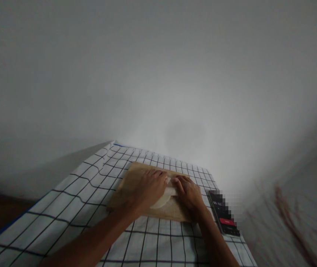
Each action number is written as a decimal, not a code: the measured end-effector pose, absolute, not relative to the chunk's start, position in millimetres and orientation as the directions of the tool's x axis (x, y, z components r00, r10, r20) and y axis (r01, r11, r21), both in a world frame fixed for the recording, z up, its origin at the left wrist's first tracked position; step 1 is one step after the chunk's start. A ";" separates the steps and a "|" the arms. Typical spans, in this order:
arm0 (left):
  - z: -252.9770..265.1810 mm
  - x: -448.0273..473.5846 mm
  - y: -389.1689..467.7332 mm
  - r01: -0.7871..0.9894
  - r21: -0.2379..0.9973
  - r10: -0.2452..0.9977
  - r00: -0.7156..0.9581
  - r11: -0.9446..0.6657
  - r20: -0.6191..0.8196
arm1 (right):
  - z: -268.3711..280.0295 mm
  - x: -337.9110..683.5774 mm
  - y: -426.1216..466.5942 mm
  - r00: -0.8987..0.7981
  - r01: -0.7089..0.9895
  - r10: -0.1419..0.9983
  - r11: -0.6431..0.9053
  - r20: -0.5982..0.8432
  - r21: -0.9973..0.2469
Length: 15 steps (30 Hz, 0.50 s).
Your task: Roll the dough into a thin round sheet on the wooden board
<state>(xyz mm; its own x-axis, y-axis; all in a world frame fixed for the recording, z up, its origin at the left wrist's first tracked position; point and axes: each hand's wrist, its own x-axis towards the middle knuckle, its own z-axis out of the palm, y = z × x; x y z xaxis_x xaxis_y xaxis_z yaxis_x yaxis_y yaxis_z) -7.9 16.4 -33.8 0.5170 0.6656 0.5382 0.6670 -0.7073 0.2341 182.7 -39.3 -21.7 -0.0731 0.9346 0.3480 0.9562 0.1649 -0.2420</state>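
Lower centre of frame: we see a pale, flat, round-edged sheet (162, 200) on a wooden board (125, 183), atop the checked-cloth bench (158, 243). Left hand (154, 186) and right hand (188, 191) lie palm-down over the board, near each other but apart; whether either grips anything, we cannot tell. Phone (222, 213) at lower right.

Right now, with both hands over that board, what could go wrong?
The phone lies near the right edge of the checked cloth, so the right hand might knock it off. The board sits on that cloth, which ripples at the left, so a hard push could shift both. The pale flat sheet might crease if the left hand presses unevenly.
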 end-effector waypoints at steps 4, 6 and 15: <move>-46.7 0.4 14.4 0.659 0.219 0.638 0.505 -0.720 0.581 | -24.6 183.8 -34.8 -0.091 0.963 0.927 0.175 0.363 -0.204; -48.7 2.1 21.0 0.671 0.236 0.657 0.486 -0.703 0.577 | -27.0 188.4 -28.2 -0.106 0.973 0.929 0.171 0.356 -0.155; -39.4 9.3 75.0 0.725 0.299 0.781 0.540 -0.621 0.313 | -23.0 207.5 25.9 -0.281 0.943 0.952 0.250 0.121 0.221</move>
<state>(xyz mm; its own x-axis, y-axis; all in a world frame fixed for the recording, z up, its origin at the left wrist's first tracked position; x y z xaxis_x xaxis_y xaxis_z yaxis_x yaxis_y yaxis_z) 9.3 75.0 -39.4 0.5405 0.7810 0.3128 0.7246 -0.6211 0.2988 207.5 25.9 -23.0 -0.2807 0.9522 0.1208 0.9427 0.2499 0.2211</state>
